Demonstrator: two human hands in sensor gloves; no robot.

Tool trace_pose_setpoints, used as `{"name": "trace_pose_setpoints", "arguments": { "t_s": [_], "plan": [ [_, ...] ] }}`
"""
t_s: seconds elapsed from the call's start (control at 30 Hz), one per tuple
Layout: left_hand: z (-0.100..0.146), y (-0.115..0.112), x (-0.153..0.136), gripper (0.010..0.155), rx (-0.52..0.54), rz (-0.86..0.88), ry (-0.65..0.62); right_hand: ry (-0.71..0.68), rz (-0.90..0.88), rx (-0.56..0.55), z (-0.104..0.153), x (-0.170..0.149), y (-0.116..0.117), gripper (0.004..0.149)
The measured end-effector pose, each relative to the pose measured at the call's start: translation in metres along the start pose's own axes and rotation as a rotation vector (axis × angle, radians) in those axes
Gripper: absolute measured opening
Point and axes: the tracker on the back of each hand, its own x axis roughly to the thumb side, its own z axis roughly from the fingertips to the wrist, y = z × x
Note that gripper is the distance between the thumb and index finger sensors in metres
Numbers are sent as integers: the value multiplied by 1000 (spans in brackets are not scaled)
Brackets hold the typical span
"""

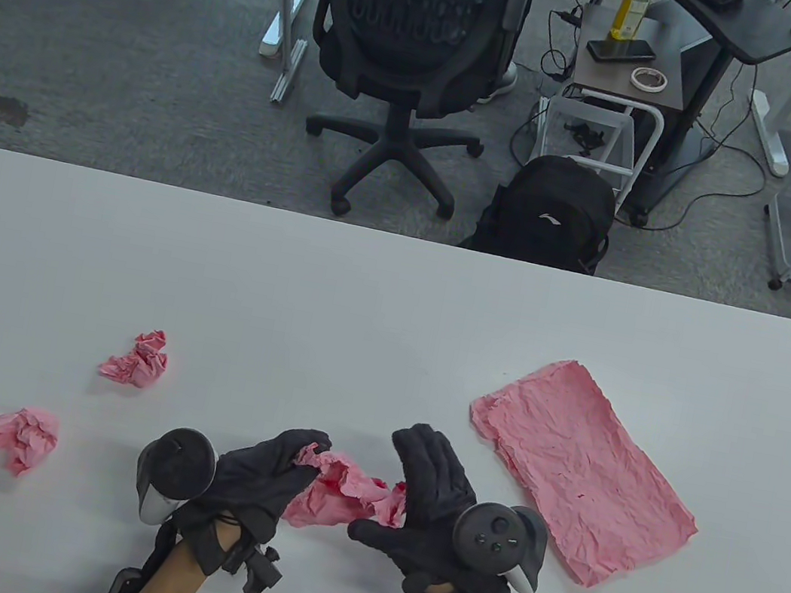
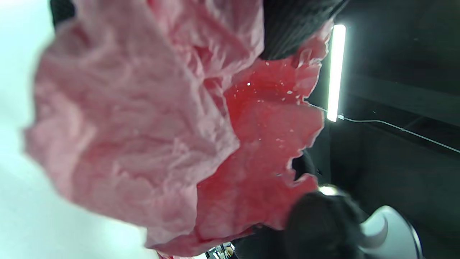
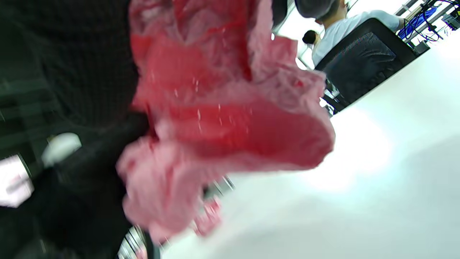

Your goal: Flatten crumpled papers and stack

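A crumpled pink paper (image 2: 136, 136) is held between the left hand (image 1: 257, 475) and right hand (image 1: 431, 506), blurred in both wrist views. Two paper balls (image 1: 138, 358) and the flattened sheet (image 1: 583, 471) are seen only from above.

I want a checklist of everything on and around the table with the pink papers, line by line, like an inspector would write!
Surface: white table, bare in the middle and far part.
Job's things: flattened pink sheets lie stacked at the right; two crumpled balls wait at the left, the far ball and the near ball; a half-opened paper is between the hands.
Clutter: nothing seen on the table.
Hands: left hand and right hand each grip one end of the half-opened paper.
Cables: loose wires on the floor by the far desk.
Surroundings: office chair, black backpack, side cart with a bottle.
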Motion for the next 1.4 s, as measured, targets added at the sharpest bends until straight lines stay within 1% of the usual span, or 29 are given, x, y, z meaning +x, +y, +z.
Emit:
{"name": "trace_pose_setpoints", "arguments": {
  "t_s": [0.03, 0.07, 0.1, 0.13, 0.23, 0.27, 0.3, 0.37, 0.43, 0.5, 0.57, 0.6, 0.63, 0.67, 0.73, 0.8, 0.83, 0.87, 0.9, 0.97, 1.0, 1.07, 1.1, 1.13, 1.2, 1.23, 1.3, 1.33, 1.4],
  "plan": [
    [0, -1, 1, 49, -1, 9, -6, 31, 29, -40, 2, 0, 0, 74],
    [0, -1, 1, 49, -3, 32, -10, 30, 39, -177, 3, -3, -2, 54],
    [1, 0, -1, 50, -7, 52, -4, 26, 15, -251, 3, -7, -5, 48],
    [1, 2, -3, 50, 2, 75, 5, 48, -66, -272, 3, -15, -10, 44],
    [2, 9, -13, 49, 48, 175, 44, 93, -453, -237, 3, -39, -19, 40],
    [2, 10, -17, 47, 47, 288, 53, 148, -564, -248, 5, -48, -20, 40],
    [2, 10, -19, 46, 37, 360, 53, 164, -610, -258, 5, -52, -20, 40],
    [1, 7, -22, 45, -11, 575, 29, 191, -665, -262, 4, -62, -20, 41],
    [0, 8, -22, 44, -24, 654, 23, 203, -697, -262, 4, -66, -20, 42],
    [0, 11, -23, 43, -19, 599, 28, 211, -742, -228, 4, -68, -19, 44],
    [2, 19, -25, 44, 7, 468, 87, 225, -773, -193, 4, -68, -20, 47],
    [3, 23, -25, 45, 36, 407, 108, 222, -778, -173, 4, -69, -21, 47],
    [5, 30, -25, 45, 88, 285, 132, 224, -782, -166, 5, -70, -22, 47],
    [8, 37, -26, 44, 140, 168, 139, 222, -791, -186, 6, -72, -24, 45],
    [10, 42, -30, 44, 151, 124, 168, 215, -812, -190, 7, -75, -26, 41],
    [8, 37, -34, 47, 76, 218, 158, 195, -814, -204, 6, -73, -27, 40],
    [6, 29, -34, 54, 0, 307, 116, 207, -780, -236, 7, -70, -27, 40],
    [4, 22, -31, 67, -55, 355, 95, 213, -741, -268, 8, -67, -28, 40],
    [3, 16, -27, 81, -91, 355, 75, 233, -695, -310, 9, -63, -29, 40],
    [1, 4, -14, 101, -185, 235, 25, 246, -621, -390, 12, -56, -31, 40],
    [0, -2, -6, 109, -226, 88, 18, 235, -601, -410, 12, -52, -32, 40],
    [-1, -9, 0, 119, -246, -142, 16, 201, -624, -396, 12, -47, -31, 41],
    [-1, -12, 0, 122, -239, -204, 34, 166, -673, -381, 10, -44, -29, 41],
    [-1, -14, -2, 124, -222, -222, 66, 137, -730, -367, 9, -40, -26, 41],
    [0, -15, -8, 127, -187, -192, 123, 60, -830, -349, 6, -34, -21, 42],
    [0, -13, -13, 127, -177, -167, 154, 15, -890, -315, 4, -31, -18, 42],
    [1, -8, -18, 123, -186, -96, 176, -6, -949, -266, 2, -28, -15, 42],
    [1, -5, -21, 114, -148, 27, 149, -8, -954, -242, 1, -28, -14, 42],
    [0, -2, -25, 87, -64, 213, 154, -20, -953, -171, -1, -32, -13, 42]
  ]
}}
